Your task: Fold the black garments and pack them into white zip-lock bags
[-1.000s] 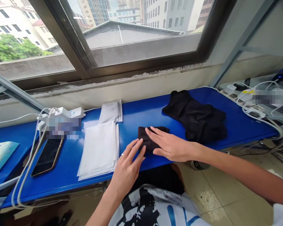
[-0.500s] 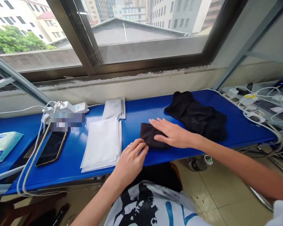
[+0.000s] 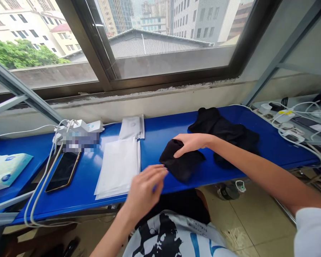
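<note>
A small folded black cloth (image 3: 180,166) sits at the middle of the blue table, part of it bunched up. My right hand (image 3: 194,142) grips its upper edge, thumb on the near side and fingers hidden behind the fabric. Just left of the cloth, my left hand (image 3: 148,182) hovers over the table's front edge, blurred, with thumb and fingers apart and nothing between them. More black fabric (image 3: 227,130) lies loosely spread to the right, behind my right forearm. Left of the hands rests a stack of white translucent bags (image 3: 119,167).
A packed clear bag (image 3: 132,127) lies behind the stack. Further left are a phone (image 3: 64,171), a power strip with white chargers (image 3: 81,127), hanging cables and a tissue pack (image 3: 9,171). Cables and devices (image 3: 286,116) crowd the far right. Metal posts flank the blue table (image 3: 160,126).
My right hand has gone from lying flat on the folded cloth to gripping it, and the cloth is now lifted and rumpled. My left hand has come off its left edge.
</note>
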Available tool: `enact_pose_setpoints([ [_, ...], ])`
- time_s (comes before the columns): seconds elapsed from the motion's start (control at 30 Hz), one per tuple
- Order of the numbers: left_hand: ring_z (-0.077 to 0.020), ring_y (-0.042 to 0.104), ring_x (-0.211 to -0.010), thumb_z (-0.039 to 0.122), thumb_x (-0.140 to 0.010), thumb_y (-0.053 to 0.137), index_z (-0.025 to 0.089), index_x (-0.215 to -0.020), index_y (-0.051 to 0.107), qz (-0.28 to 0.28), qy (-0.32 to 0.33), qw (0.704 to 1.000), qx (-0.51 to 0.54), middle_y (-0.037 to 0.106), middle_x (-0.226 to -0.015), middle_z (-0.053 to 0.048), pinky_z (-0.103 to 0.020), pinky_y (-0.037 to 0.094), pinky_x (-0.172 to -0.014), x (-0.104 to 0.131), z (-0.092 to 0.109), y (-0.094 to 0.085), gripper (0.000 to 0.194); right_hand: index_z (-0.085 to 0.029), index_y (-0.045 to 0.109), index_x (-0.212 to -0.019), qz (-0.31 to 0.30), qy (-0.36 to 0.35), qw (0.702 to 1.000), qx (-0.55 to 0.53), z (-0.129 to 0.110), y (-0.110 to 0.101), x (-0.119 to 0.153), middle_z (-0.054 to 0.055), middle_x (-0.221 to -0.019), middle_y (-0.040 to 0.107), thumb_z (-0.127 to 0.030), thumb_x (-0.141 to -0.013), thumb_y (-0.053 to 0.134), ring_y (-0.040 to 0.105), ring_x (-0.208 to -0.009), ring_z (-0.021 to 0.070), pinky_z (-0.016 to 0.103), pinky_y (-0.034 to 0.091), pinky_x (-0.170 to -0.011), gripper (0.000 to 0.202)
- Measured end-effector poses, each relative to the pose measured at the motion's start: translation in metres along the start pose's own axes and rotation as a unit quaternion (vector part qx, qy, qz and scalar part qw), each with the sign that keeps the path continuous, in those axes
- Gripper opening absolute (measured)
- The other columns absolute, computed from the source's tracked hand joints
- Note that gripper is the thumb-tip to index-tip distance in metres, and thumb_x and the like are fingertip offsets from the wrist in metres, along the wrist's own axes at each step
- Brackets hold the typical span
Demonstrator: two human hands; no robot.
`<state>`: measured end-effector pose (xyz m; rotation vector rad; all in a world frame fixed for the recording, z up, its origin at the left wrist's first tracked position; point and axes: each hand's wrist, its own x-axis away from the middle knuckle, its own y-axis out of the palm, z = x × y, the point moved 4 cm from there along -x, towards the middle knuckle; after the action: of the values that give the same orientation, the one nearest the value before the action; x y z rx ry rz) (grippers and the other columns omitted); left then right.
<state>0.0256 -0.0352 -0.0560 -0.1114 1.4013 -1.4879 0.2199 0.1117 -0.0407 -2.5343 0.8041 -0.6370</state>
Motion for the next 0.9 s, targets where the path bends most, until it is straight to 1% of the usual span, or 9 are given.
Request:
enact_pose_setpoints([
  [0.1, -0.0221, 0.073, -0.083, 0.034, -0.098, 0.06, 0.022, -0.105, 0.077, 0.059, -0.268, 0.954, -0.121, 0.078, -0.091, -0.005, -0.034, 0.058, -0.072, -0.001, -0.045, -0.035, 0.022, -0.017, 0.073, -0.078, 0.05, 0.04, 0.996, -0.066, 0.012, -0.001, 0.018, 0.003, -0.083, 0.076, -0.045, -0.07, 0.087, 0.066, -0.073, 0.0191, 0.025, 0.045, -0.057, 0.033],
  [0.17, -0.0255, 0.072, -0.083, 0.047, -0.093, 0.064, 0.02, -0.107, 0.076, 0.004, -0.383, 0.907, -0.177, 0.076, -0.092, -0.005, -0.036, 0.053, -0.07, -0.001, -0.074, -0.041, 0.033, -0.015, 0.076, -0.084, 0.071, 0.042, 0.981, -0.176, 0.025, 0.002, 0.024, 0.005, -0.088, 0.078, -0.047, -0.069, 0.089, 0.07, -0.077, 0.0202, 0.026, 0.051, -0.065, 0.038],
  [0.23, -0.0264, 0.071, -0.088, 0.049, -0.092, 0.063, 0.017, -0.111, 0.074, -0.068, -0.42, 0.892, -0.154, 0.075, -0.098, -0.007, -0.035, 0.051, -0.072, -0.001, -0.094, -0.037, 0.038, -0.014, 0.078, -0.087, 0.104, 0.033, 0.951, -0.289, 0.038, 0.006, 0.027, 0.007, -0.089, 0.079, -0.049, -0.068, 0.09, 0.072, -0.078, 0.0195, 0.027, 0.054, -0.069, 0.042],
  [0.33, -0.0239, 0.071, -0.087, 0.036, -0.095, 0.056, 0.018, -0.111, 0.07, -0.109, -0.439, 0.885, -0.109, 0.075, -0.099, -0.006, -0.033, 0.048, -0.073, 0.003, -0.1, -0.033, 0.028, -0.014, 0.078, -0.086, 0.167, 0.022, 0.907, -0.387, 0.052, 0.009, 0.03, 0.006, -0.088, 0.079, -0.049, -0.068, 0.092, 0.073, -0.075, 0.0175, 0.025, 0.055, -0.067, 0.041],
  [0.47, -0.0254, 0.07, -0.08, 0.021, -0.097, 0.049, 0.021, -0.123, 0.063, -0.058, -0.441, 0.872, -0.204, 0.077, -0.098, -0.006, -0.032, 0.039, -0.063, 0.011, -0.073, -0.049, 0.03, -0.018, 0.078, -0.093, 0.176, 0.025, 0.89, -0.419, 0.053, 0.015, 0.035, 0.006, -0.094, 0.08, -0.048, -0.071, 0.092, 0.074, -0.079, 0.0183, 0.025, 0.058, -0.067, 0.04],
  [0.57, -0.0243, 0.068, -0.076, 0.018, -0.1, 0.045, 0.023, -0.113, 0.07, -0.004, -0.36, 0.885, -0.294, 0.075, -0.107, -0.007, -0.032, 0.033, -0.057, 0.009, -0.042, -0.056, 0.029, -0.02, 0.076, -0.093, 0.185, 0.008, 0.872, -0.452, 0.043, 0.024, 0.037, 0.005, -0.094, 0.08, -0.051, -0.069, 0.093, 0.075, -0.081, 0.0195, 0.027, 0.059, -0.069, 0.042],
  [0.67, -0.0231, 0.067, -0.078, 0.021, -0.1, 0.051, 0.019, -0.11, 0.073, 0.055, -0.281, 0.906, -0.311, 0.073, -0.108, -0.008, -0.031, 0.035, -0.055, 0.004, -0.019, -0.043, 0.025, -0.021, 0.075, -0.095, 0.2, -0.006, 0.854, -0.48, 0.03, 0.039, 0.037, 0.005, -0.094, 0.079, -0.052, -0.065, 0.094, 0.075, -0.079, 0.0199, 0.028, 0.06, -0.07, 0.047],
  [0.8, -0.0217, 0.067, -0.083, 0.016, -0.093, 0.061, 0.019, -0.119, 0.07, 0.094, -0.235, 0.936, -0.244, 0.071, -0.107, -0.007, -0.028, 0.039, -0.055, -0.001, -0.007, -0.008, 0.028, -0.02, 0.074, -0.105, 0.139, -0.022, 0.887, -0.441, 0.008, 0.056, 0.035, 0.005, -0.101, 0.079, -0.052, -0.072, 0.088, 0.075, -0.086, 0.022, 0.032, 0.059, -0.079, 0.049],
  [0.9, -0.022, 0.068, -0.089, 0.01, -0.092, 0.059, 0.021, -0.13, 0.065, 0.142, -0.198, 0.948, -0.205, 0.068, -0.109, -0.009, -0.026, 0.044, -0.057, -0.003, 0.002, 0.011, 0.04, -0.019, 0.075, -0.106, 0.18, -0.077, 0.934, -0.297, -0.005, 0.05, 0.039, 0.005, -0.106, 0.077, -0.047, -0.082, 0.08, 0.072, -0.1, 0.0246, 0.036, 0.056, -0.093, 0.037],
])
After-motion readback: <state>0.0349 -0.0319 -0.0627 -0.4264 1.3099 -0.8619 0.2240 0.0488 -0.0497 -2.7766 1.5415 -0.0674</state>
